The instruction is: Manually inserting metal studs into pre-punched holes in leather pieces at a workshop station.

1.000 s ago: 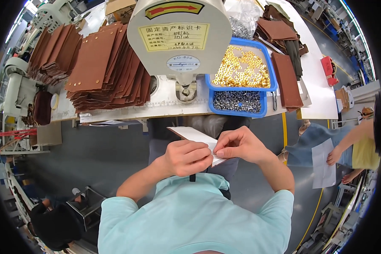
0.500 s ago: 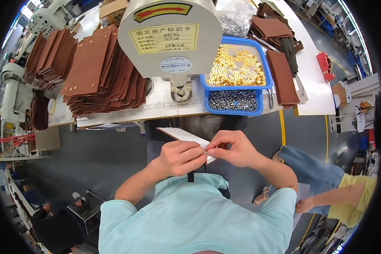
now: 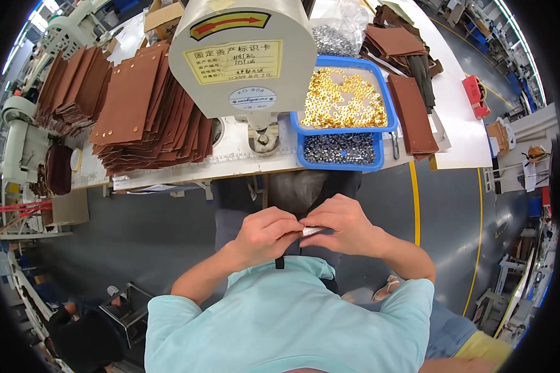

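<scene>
Over my lap, my left hand (image 3: 264,234) and my right hand (image 3: 350,226) meet in front of my chest. Both have their fingers closed on a white-backed leather piece (image 3: 313,230). Only a short white strip of it shows between the fingertips; the rest is covered by my hands or seen edge-on. Above and beyond them stands a pale machine head (image 3: 239,56) with its tip (image 3: 262,139) over the table. To its right, a blue tray (image 3: 389,102) holds gold-coloured ring-shaped fittings (image 3: 342,99), and dark metal fittings (image 3: 339,149) fill another blue tray (image 3: 311,163) just nearer.
Stacked brown leather pieces (image 3: 130,99) reach the table's front edge left of the machine. More leather (image 3: 410,115) lies right of the trays. A clear bag of metal parts (image 3: 336,37) sits behind them. Another person's leg and yellow clothing (image 3: 485,348) show at lower right.
The leather piece has turned from showing its broad white face to a narrow strip. My right fingers have shifted around it. The other person at right has moved nearer the lower edge.
</scene>
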{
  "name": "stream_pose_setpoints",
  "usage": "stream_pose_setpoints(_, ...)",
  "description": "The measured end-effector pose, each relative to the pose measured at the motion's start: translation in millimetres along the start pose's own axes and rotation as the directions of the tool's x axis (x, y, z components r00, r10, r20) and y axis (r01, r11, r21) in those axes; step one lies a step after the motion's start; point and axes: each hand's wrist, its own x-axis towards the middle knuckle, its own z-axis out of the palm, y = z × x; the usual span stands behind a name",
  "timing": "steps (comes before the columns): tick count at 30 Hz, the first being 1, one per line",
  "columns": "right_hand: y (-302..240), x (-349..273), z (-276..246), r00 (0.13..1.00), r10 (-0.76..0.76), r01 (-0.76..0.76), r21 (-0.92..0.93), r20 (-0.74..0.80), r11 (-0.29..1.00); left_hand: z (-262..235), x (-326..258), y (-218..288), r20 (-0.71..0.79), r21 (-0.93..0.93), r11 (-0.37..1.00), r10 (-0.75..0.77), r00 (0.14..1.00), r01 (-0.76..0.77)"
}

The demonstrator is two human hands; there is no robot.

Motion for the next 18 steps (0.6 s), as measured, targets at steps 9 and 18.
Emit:
stream_pose_setpoints(9, 8.8, -0.1, 9.8, 0.985, -0.130, 0.108, -0.176, -0.115, 0.978, -6.7, 21.3, 13.9, 0.040, 0.047, 0.997, -0.066, 0.997, 0.064)
stream_pose_setpoints(18, 15.1, 11.6, 8.7, 0.992, -0.124, 0.119, -0.121, -0.035, 0.985, 7.9, 4.3, -5.0, 0.151, 0.165, 0.971, -0.200, 0.968, 0.175)
